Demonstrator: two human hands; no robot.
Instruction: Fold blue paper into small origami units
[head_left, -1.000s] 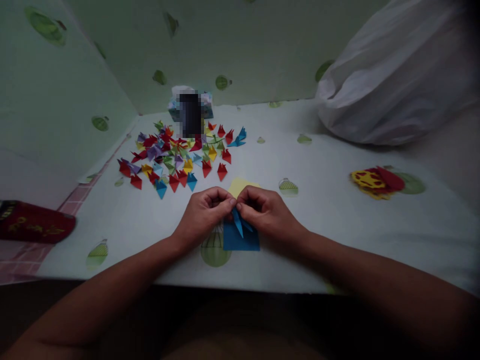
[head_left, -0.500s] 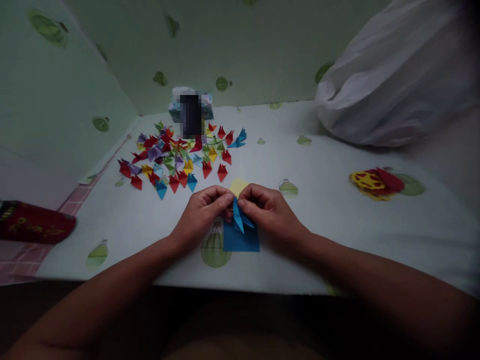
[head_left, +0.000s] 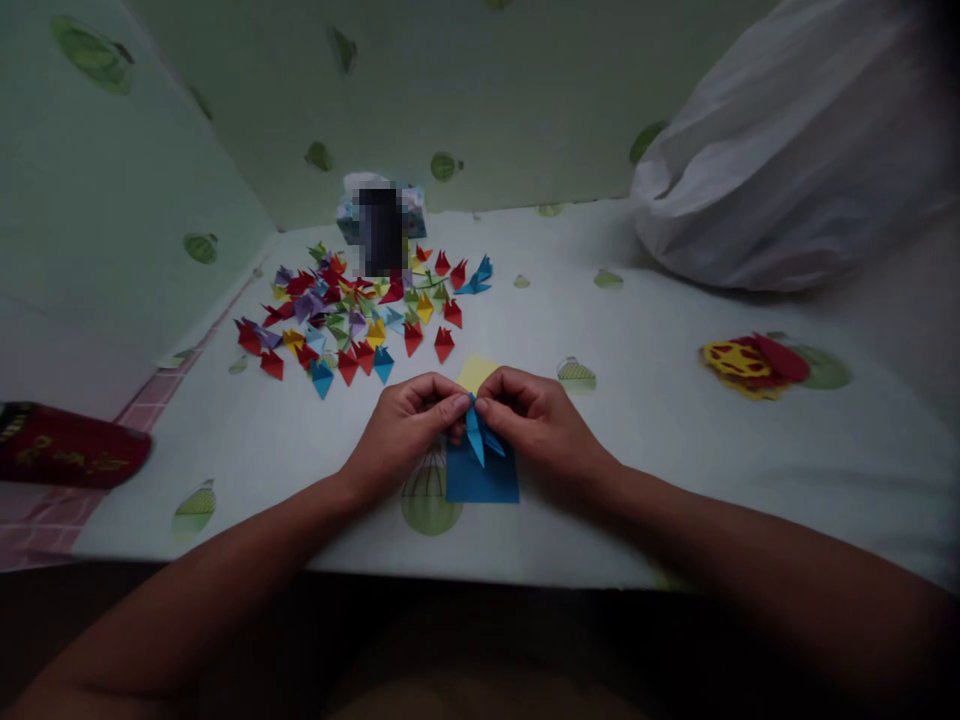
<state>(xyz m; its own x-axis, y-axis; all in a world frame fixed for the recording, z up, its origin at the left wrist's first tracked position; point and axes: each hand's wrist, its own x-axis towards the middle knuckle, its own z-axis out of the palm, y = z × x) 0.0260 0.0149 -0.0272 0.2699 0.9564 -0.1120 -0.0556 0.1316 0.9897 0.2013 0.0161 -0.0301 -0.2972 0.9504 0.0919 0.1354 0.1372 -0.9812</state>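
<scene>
Between my two hands is a folded blue paper piece (head_left: 475,440) with narrow points hanging down. My left hand (head_left: 420,415) pinches its upper end between thumb and fingers. From the other side, my right hand (head_left: 525,410) also pinches the top, its fingertips close to the left ones. Under the folded piece lies a flat blue paper square (head_left: 484,486) on the table (head_left: 570,510). A yellow sheet (head_left: 478,371) shows just behind my hands. Beyond them, to the left, spreads a group of small folded paper shapes (head_left: 364,358) in red, blue, yellow, green and purple.
A box (head_left: 416,212) with a blurred dark object (head_left: 381,232) before it stands at the back. A large white bag (head_left: 757,200) fills the back right. Red and yellow cut-outs (head_left: 750,362) lie at right, a red item (head_left: 75,445) at far left.
The thumb of my left hand has shifted slightly right, closer to my right fingertips. The folded blue piece has tilted a little; both hands still pinch it.
</scene>
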